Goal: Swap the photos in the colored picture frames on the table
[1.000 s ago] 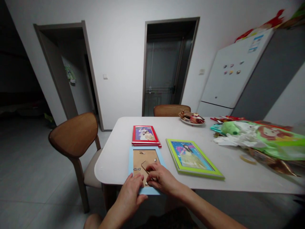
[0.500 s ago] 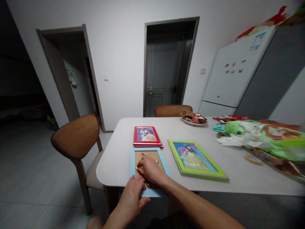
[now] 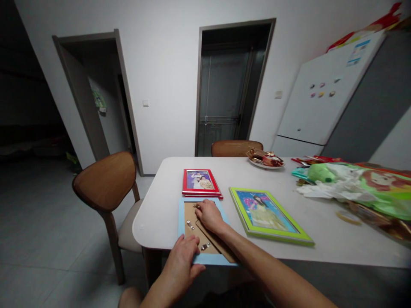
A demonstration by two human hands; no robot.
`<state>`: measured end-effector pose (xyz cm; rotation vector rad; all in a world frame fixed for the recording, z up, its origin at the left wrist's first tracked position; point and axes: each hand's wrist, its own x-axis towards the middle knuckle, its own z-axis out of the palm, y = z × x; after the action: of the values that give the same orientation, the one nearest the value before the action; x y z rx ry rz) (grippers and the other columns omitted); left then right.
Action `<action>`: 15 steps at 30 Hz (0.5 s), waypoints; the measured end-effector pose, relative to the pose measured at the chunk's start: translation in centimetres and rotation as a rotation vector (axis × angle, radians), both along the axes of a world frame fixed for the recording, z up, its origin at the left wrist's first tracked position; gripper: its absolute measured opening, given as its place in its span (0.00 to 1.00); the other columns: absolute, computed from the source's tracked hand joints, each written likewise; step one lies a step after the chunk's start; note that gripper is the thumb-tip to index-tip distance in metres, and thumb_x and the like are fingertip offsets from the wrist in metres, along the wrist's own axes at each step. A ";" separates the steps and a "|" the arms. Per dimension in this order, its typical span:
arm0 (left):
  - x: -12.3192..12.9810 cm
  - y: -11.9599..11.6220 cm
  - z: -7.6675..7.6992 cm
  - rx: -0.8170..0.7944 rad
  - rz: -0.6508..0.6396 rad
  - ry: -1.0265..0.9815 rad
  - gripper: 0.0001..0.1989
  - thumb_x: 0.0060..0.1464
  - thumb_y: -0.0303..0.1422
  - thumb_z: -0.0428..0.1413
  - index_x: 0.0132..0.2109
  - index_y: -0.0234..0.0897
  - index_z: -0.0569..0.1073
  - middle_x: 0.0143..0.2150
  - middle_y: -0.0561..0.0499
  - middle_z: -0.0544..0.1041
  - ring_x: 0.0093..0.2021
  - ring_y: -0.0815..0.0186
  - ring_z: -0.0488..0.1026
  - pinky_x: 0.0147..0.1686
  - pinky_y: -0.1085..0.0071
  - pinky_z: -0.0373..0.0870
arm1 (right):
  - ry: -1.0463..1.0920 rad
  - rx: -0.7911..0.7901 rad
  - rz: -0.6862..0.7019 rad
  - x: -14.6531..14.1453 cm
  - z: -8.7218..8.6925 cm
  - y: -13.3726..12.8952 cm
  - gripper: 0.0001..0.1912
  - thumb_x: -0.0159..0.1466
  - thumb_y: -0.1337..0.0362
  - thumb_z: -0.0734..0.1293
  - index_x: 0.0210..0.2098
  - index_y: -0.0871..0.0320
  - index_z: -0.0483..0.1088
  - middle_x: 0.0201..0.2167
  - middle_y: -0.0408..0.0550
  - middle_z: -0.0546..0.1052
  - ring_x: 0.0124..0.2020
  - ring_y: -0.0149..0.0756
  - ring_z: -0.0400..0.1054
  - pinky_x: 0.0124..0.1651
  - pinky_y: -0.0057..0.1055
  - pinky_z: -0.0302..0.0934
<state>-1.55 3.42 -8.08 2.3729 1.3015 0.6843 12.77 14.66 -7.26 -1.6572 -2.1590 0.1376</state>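
A light blue picture frame (image 3: 181, 218) lies face down at the table's near edge, its brown backing board (image 3: 192, 237) with metal clips (image 3: 205, 246) facing up. My left hand (image 3: 184, 259) rests on the frame's lower left corner, thumb and fingers apart around the edge. Near the top of the backing, my right hand (image 3: 210, 216) has its fingers closed at a small metal clip (image 3: 195, 206); the fingertips partly hide it. Behind the blue frame lies a red frame (image 3: 186, 182) with a photo. A green frame (image 3: 245, 220) with a picture lies to the right.
At the table's right are a green plastic bag (image 3: 385, 192), white crumpled paper (image 3: 340, 184) and a tape roll (image 3: 348, 217). A plate (image 3: 266, 166) holds wrapped items at the back. Wooden chairs (image 3: 107, 182) stand left and behind; a fridge (image 3: 308, 107) is back right.
My right hand has moved up from the middle of the backing to its top. More of the backing and its clips now shows. The view has shifted slightly.
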 end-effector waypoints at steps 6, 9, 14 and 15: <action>0.2 0.8 0.0 -0.006 -0.006 -0.039 0.22 0.39 0.26 0.59 0.45 0.37 0.65 0.46 0.45 0.71 0.50 0.58 0.64 0.54 0.52 0.50 | -0.036 0.025 0.071 1.7 0.5 -2.6 0.14 0.55 0.57 0.59 0.35 0.58 0.71 0.35 0.50 0.70 0.39 0.36 0.61 0.41 0.28 0.51; 0.3 0.8 -0.1 -0.012 -0.006 -0.061 0.21 0.40 0.26 0.59 0.44 0.38 0.65 0.47 0.45 0.70 0.50 0.59 0.64 0.55 0.52 0.49 | -0.054 0.013 0.108 2.4 0.3 -4.1 0.14 0.53 0.57 0.61 0.34 0.58 0.70 0.34 0.49 0.69 0.38 0.36 0.61 0.40 0.28 0.52; 0.2 0.6 -0.6 -0.010 0.000 -0.159 0.21 0.37 0.25 0.59 0.42 0.38 0.66 0.55 0.43 0.62 0.55 0.57 0.57 0.55 0.53 0.50 | 0.081 -0.042 0.088 2.4 0.6 -4.4 0.19 0.50 0.66 0.62 0.42 0.59 0.67 0.36 0.50 0.69 0.38 0.34 0.62 0.40 0.25 0.54; 0.2 0.7 -0.6 -0.017 0.001 -0.203 0.23 0.36 0.25 0.59 0.43 0.37 0.66 0.57 0.42 0.59 0.56 0.57 0.55 0.54 0.55 0.50 | 0.095 -0.034 0.075 2.4 0.9 -4.3 0.19 0.49 0.66 0.62 0.42 0.59 0.67 0.36 0.50 0.69 0.38 0.34 0.62 0.40 0.25 0.54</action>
<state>-1.36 4.10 -8.65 2.2230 1.2169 0.8848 15.17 10.37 -6.36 -1.5557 -2.1594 0.2710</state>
